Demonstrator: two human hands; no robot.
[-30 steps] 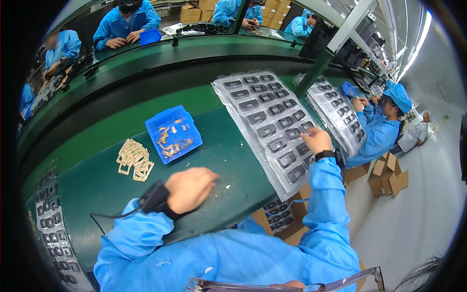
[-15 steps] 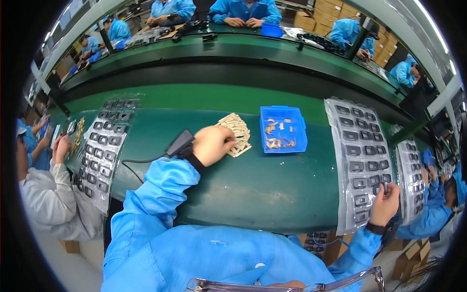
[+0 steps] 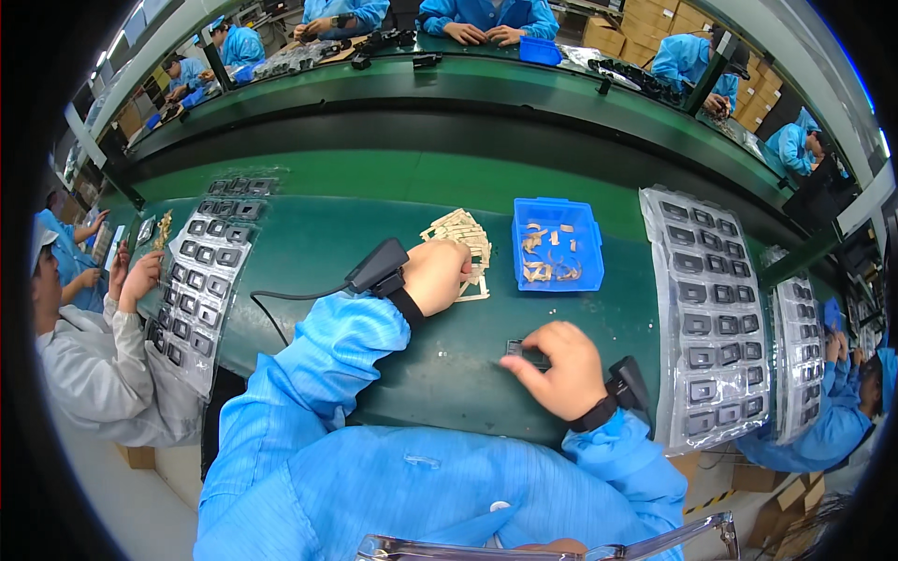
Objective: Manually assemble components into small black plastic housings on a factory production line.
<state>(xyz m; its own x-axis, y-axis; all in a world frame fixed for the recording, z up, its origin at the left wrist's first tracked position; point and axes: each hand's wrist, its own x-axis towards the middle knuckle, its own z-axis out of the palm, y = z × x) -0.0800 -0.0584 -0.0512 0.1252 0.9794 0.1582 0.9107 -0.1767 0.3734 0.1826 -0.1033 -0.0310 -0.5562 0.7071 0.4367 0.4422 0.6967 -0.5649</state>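
My left hand is closed at the right side of a fanned pile of tan die-cut strips. Its fingertips are turned away, so whatever they pinch is hidden. Over the green tabletop, right of centre, my right hand grips a small black plastic frame between thumb and fingers; the hand covers part of it. A blue plastic bin with tan scraps inside stands beyond the two hands.
At right lies a clear plastic sheet with rows of black frames; a similar sheet is at left. Co-workers sit on both sides and across the bench. A dark cable runs from my left wrist device.
My right hand has moved left from the right-hand plastic sheet to the middle of the bench, bringing a black frame. My left hand stays by the tan strips. The view has shifted slightly.
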